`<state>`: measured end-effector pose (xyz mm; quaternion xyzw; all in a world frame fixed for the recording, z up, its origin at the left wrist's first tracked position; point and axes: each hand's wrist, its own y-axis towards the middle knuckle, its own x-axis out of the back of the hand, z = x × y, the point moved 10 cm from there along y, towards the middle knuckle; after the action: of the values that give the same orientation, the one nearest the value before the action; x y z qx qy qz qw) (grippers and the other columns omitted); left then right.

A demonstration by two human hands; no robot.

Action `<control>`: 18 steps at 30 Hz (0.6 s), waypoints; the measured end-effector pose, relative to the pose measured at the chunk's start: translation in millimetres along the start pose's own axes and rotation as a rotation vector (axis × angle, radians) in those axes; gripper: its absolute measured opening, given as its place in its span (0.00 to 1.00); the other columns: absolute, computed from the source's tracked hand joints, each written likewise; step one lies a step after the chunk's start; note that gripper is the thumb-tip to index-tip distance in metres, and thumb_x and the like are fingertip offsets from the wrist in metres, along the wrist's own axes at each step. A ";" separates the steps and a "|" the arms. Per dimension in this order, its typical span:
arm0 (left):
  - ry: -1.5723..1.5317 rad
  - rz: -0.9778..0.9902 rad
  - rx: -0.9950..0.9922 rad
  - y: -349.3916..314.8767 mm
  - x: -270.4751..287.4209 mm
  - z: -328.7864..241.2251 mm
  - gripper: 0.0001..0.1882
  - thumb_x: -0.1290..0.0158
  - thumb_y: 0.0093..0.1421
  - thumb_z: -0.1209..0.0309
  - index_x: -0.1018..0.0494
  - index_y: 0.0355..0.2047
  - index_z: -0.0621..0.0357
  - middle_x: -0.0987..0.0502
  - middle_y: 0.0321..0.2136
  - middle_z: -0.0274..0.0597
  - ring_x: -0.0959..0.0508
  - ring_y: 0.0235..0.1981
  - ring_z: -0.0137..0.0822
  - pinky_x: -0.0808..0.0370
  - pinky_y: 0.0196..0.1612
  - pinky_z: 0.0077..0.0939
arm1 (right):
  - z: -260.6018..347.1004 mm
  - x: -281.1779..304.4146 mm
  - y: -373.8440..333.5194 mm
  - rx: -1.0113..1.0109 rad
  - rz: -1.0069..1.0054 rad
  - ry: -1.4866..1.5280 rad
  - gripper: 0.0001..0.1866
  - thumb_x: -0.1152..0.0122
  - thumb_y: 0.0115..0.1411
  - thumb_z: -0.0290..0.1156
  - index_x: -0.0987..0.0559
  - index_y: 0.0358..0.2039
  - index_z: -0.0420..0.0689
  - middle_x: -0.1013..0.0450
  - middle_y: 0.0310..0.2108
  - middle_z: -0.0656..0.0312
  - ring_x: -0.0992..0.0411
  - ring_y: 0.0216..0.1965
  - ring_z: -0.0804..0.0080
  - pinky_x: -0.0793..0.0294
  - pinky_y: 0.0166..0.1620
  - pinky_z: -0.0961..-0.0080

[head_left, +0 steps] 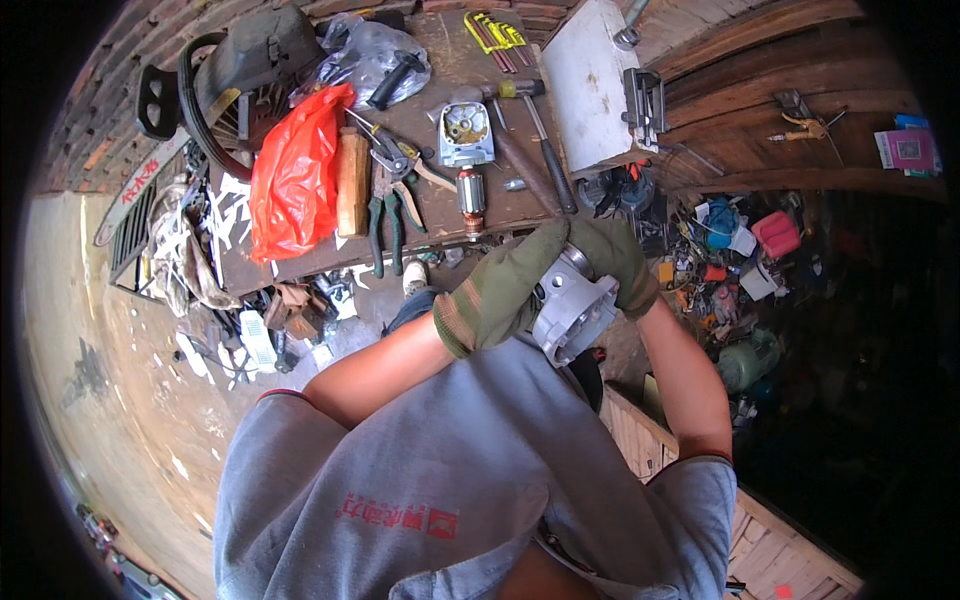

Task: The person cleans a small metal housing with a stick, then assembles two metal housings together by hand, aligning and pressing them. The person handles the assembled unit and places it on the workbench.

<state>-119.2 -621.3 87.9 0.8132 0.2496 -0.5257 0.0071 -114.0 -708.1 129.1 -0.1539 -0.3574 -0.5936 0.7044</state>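
My left hand point(505, 285), in a green work glove, is closed around the side of a silver cast-metal gear housing point(572, 315). Its wide, open end with screw holes faces down toward my body. At the housing's far end, by a round metal collar, my right hand point(615, 260), gloved alike, has its fingers wrapped round it. The fingertips of both hands are partly hidden. Just beyond, on the workbench point(410, 225), a motor armature point(471, 195) with copper windings lies in line with a second metal housing point(466, 135) that has grease inside.
Hammers point(550, 150), pliers point(385, 215), a wooden block point(352, 185), a red plastic bag point(298, 180) and a hex key set point(495, 38) lie on the bench. A chainsaw point(235, 80) stands at its left. Scrap parts point(725, 255) crowd the floor to the right.
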 end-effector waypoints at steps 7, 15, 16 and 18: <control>-0.113 -0.100 0.083 -3.6 7.9 8.2 0.18 0.55 0.74 0.59 0.24 0.50 0.60 0.19 0.45 0.41 0.19 0.42 0.30 0.21 0.48 0.26 | -5.9 -3.5 -6.6 -0.075 -0.004 0.054 0.13 0.48 0.66 0.30 0.21 0.46 0.37 0.21 0.34 0.50 0.21 0.35 0.53 0.24 0.37 0.68; -0.282 0.519 -0.140 -7.7 -53.2 -35.6 0.19 0.54 0.73 0.60 0.26 0.54 0.60 0.20 0.48 0.42 0.20 0.48 0.32 0.25 0.56 0.30 | 14.5 13.6 -11.6 -0.031 -0.252 -0.087 0.15 0.48 0.69 0.36 0.19 0.38 0.37 0.21 0.30 0.51 0.22 0.33 0.51 0.24 0.35 0.62; -0.306 0.518 -0.117 -9.2 -52.4 -36.9 0.19 0.54 0.73 0.59 0.27 0.55 0.60 0.20 0.49 0.42 0.20 0.49 0.32 0.25 0.57 0.31 | 16.1 15.1 -11.7 -0.070 -0.266 -0.073 0.16 0.48 0.70 0.37 0.19 0.37 0.37 0.22 0.29 0.51 0.22 0.32 0.53 0.25 0.34 0.62; -0.305 0.447 -0.059 -7.9 -42.1 -32.3 0.21 0.54 0.73 0.58 0.27 0.55 0.60 0.20 0.49 0.43 0.20 0.49 0.33 0.24 0.56 0.31 | 19.3 16.0 -10.5 -0.126 -0.276 -0.034 0.18 0.49 0.71 0.39 0.20 0.34 0.37 0.24 0.26 0.54 0.25 0.29 0.60 0.28 0.32 0.63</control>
<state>-108.5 -622.3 140.4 0.7589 0.0754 -0.6200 0.1841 -129.5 -710.0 151.3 -0.1571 -0.3493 -0.7033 0.5988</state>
